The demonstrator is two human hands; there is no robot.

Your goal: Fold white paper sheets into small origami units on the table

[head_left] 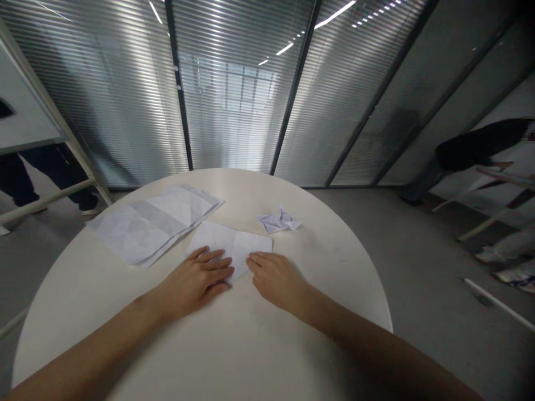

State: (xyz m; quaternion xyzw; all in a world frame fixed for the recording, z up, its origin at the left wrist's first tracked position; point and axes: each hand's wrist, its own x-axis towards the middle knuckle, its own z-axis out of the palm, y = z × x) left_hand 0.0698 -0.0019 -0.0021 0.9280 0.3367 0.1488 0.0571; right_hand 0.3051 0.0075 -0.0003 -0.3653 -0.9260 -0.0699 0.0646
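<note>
A small folded sheet of white paper (pixel 244 243) lies flat on the round table, with creases across it. My left hand (pixel 204 275) rests palm down on its left part, fingers spread. At the sheet's right edge is my right hand (pixel 276 275), its fingers close together and their tips pressed on the paper; the thumb is hidden. Behind and to the right stands a folded paper figure (pixel 279 221) with pointed corners. Larger creased sheets of paper (pixel 154 220) lie in a loose stack at the left, near the folded sheet.
The round white table (pixel 326 262) stands before a glass wall with blinds (pixel 234 83). At the left is a whiteboard on a frame (pixel 31 106), with a person's legs (pixel 62 172) behind it. Another person (pixel 472 147) bends over at the far right.
</note>
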